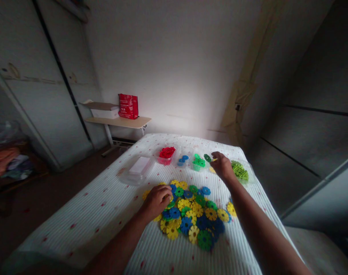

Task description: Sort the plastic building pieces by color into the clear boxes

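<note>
A pile of flat flower-shaped plastic discs (195, 214) in yellow, blue and green lies on the white bedspread (99, 214). My left hand (158, 199) rests curled on the pile's left edge, fingers pressed onto discs. My right hand (222, 165) reaches farther back and pinches a dark green disc (207, 157) beside a small clear tub of green discs (199, 162). Other clear tubs in the row hold red discs (166, 153), blue discs (183, 159) and light green discs (239, 170).
A clear lidded box (138, 169) sits left of the tubs. Beyond the bed stands a low wooden side table (119, 122) with a red bag (128, 106) and a white box. Wardrobe doors line the left wall; clothes lie at far left.
</note>
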A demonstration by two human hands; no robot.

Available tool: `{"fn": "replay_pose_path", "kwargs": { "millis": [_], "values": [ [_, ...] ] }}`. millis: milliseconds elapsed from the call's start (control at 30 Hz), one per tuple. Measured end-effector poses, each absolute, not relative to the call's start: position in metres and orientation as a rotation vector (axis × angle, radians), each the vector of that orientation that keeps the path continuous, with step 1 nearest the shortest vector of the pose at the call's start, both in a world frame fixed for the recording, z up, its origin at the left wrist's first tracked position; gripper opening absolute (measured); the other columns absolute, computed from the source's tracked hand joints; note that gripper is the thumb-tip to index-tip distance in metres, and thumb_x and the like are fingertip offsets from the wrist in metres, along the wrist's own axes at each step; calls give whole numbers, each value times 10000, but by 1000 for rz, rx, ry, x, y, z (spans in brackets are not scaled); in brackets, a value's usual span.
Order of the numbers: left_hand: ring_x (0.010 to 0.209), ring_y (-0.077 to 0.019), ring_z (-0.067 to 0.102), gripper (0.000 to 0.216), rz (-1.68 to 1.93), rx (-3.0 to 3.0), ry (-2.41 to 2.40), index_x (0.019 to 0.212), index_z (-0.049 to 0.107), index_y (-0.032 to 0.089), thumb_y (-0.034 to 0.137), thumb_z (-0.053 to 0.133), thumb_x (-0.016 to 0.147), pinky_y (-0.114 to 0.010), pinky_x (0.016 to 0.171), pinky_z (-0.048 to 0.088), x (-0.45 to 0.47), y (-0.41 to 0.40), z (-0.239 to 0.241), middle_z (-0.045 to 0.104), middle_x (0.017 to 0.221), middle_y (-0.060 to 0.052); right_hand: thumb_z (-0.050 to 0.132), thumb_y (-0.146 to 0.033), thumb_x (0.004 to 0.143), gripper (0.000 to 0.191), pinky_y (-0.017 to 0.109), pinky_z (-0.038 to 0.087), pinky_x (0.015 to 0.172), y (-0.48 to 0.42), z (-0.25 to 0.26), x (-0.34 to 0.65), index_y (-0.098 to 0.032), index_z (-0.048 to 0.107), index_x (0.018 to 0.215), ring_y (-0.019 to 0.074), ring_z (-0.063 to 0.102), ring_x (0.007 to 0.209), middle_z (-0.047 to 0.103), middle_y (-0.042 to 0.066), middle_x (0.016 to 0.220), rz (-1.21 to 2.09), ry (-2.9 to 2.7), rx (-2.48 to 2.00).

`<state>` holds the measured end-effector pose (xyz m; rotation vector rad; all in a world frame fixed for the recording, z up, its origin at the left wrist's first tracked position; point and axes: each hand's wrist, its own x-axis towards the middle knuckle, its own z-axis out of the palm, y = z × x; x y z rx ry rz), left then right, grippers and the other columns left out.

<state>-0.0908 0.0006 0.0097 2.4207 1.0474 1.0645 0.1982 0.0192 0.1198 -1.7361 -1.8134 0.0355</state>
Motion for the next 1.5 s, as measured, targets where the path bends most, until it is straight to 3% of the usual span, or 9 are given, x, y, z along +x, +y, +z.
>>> {"fn": "replay_pose_path", "kwargs": {
  "millis": [100, 300, 400, 567, 700, 867, 1067, 1300, 1500],
  "values": [
    [922, -169, 615, 168, 1066, 2424, 1056, 783, 652, 207, 133, 502, 766, -302, 850, 478, -91, 1, 9, 684, 932, -41, 524, -344, 898, 320, 407, 503, 838, 22, 115, 190, -184, 536, 1176, 190, 577, 995, 553, 76, 1200, 25, -1819, -1713],
    [910, -161, 616, 192, 1077, 2531, 1032, 769, 643, 207, 131, 470, 805, -285, 841, 470, -92, -2, 11, 682, 904, -36, 434, -231, 874, 247, 298, 471, 740, -13, 81, 209, -168, 654, 968, 195, 619, 815, 654, 103, 933, -101, -1842, -1721],
    [906, -164, 610, 210, 1058, 2609, 1034, 769, 635, 200, 143, 445, 837, -290, 830, 464, -91, -4, 14, 676, 903, -41, 389, -225, 855, 267, 284, 462, 692, -39, 62, 237, -164, 647, 886, 194, 626, 794, 656, 104, 934, -178, -1844, -1834],
    [913, -171, 599, 208, 1026, 2680, 1062, 783, 635, 202, 160, 443, 854, -305, 834, 457, -91, -4, 13, 668, 940, -44, 448, -278, 826, 307, 314, 465, 732, -68, 45, 272, -177, 615, 1063, 246, 612, 963, 645, 114, 1043, -149, -1831, -2205],
    [914, -171, 597, 201, 1049, 2673, 1063, 787, 636, 203, 151, 450, 841, -299, 825, 459, -91, -4, 12, 665, 927, -43, 470, -345, 828, 297, 287, 449, 635, -72, 42, 270, -206, 633, 1034, 227, 649, 837, 660, 106, 1004, 48, -1741, -2411],
    [894, -167, 599, 202, 1044, 2659, 1053, 795, 636, 205, 142, 448, 831, -290, 816, 462, -91, -3, 12, 663, 918, -40, 459, -281, 812, 224, 253, 444, 639, -68, 38, 252, -198, 664, 841, 190, 648, 763, 673, 83, 854, 106, -1793, -2272],
    [878, -166, 598, 199, 1054, 2628, 1047, 792, 642, 205, 150, 455, 828, -287, 822, 459, -92, -2, 11, 663, 894, -40, 395, -326, 794, 303, 261, 467, 542, -66, 43, 252, -186, 657, 851, 168, 621, 581, 677, 54, 721, 383, -1666, -1877],
    [873, -168, 598, 204, 1047, 2625, 1049, 778, 640, 200, 151, 449, 831, -295, 818, 461, -91, -2, 11, 665, 895, -41, 475, -345, 733, 204, 233, 412, 468, -76, 52, 269, -182, 594, 701, 128, 552, 477, 614, 8, 586, 608, -1689, -1932],
    [896, -169, 599, 211, 1060, 2633, 1064, 787, 652, 204, 169, 449, 835, -295, 835, 471, -91, -2, 11, 671, 905, -49, 602, -264, 653, 81, 228, 417, 549, -82, 52, 258, -191, 609, 690, 140, 563, 618, 638, 8, 668, 669, -1974, -1899]
  ]
}}
